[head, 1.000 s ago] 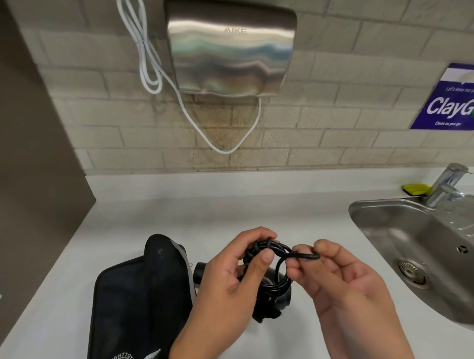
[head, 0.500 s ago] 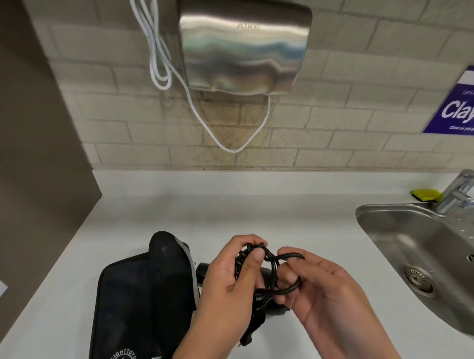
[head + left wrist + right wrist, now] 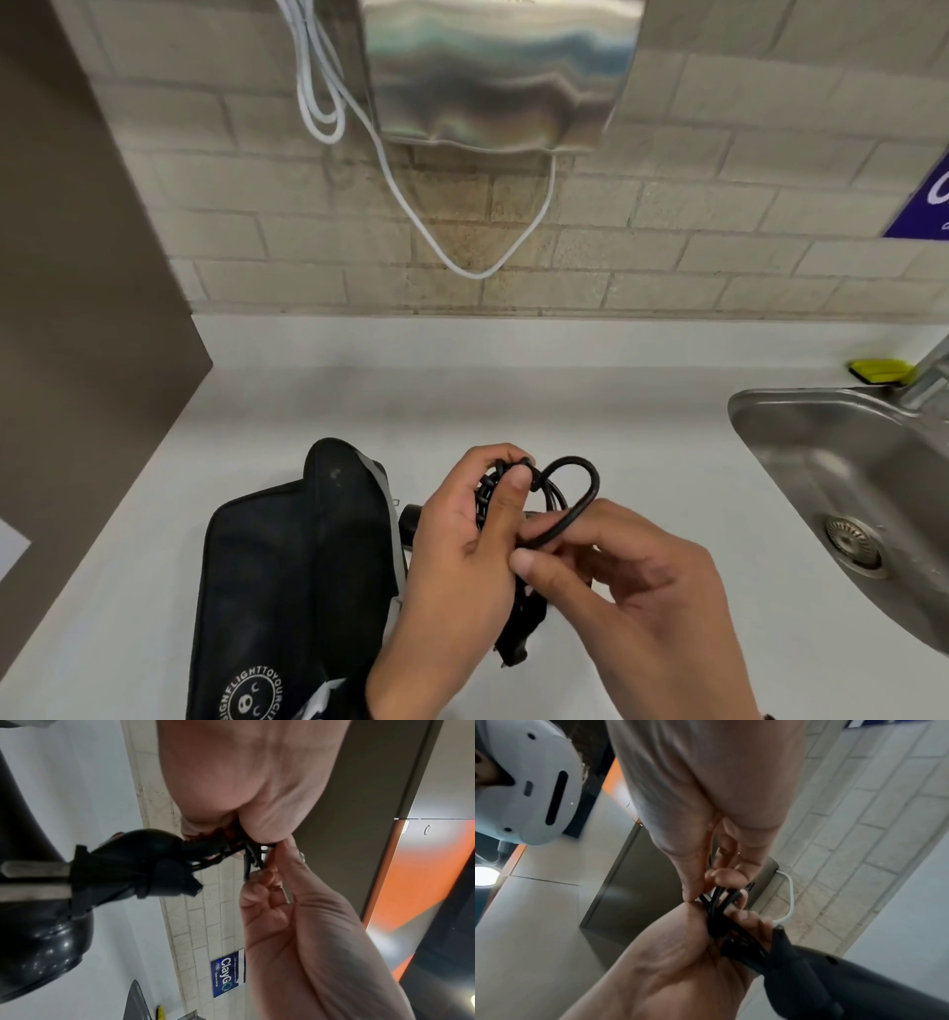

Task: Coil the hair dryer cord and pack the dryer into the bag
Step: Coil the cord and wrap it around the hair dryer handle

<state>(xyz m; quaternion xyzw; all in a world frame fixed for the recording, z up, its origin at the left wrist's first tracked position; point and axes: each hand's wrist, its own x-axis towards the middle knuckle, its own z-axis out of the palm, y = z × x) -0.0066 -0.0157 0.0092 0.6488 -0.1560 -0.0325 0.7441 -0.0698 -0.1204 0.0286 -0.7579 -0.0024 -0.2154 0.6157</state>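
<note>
My left hand [image 3: 475,519] grips a bundle of coiled black cord [image 3: 488,496] above the white counter. One loose loop of the cord [image 3: 580,493] arcs out to the right, and my right hand [image 3: 580,560] pinches its lower end between thumb and fingers. The black hair dryer [image 3: 411,524] lies mostly hidden under my hands; its glossy body [image 3: 38,949] and the plug [image 3: 102,872] show in the left wrist view. The black bag [image 3: 287,580] lies on the counter just left of my hands, with its flap standing up.
A steel sink [image 3: 847,493] with a tap is set into the counter at the right, a yellow sponge [image 3: 880,370] behind it. A wall hand dryer [image 3: 493,72] with a white cable [image 3: 462,246] hangs above. A brown partition [image 3: 77,308] borders the left side.
My right hand has brought the loose cord loop down and in toward the bundle in my left hand. Both hands have dropped slightly toward me.
</note>
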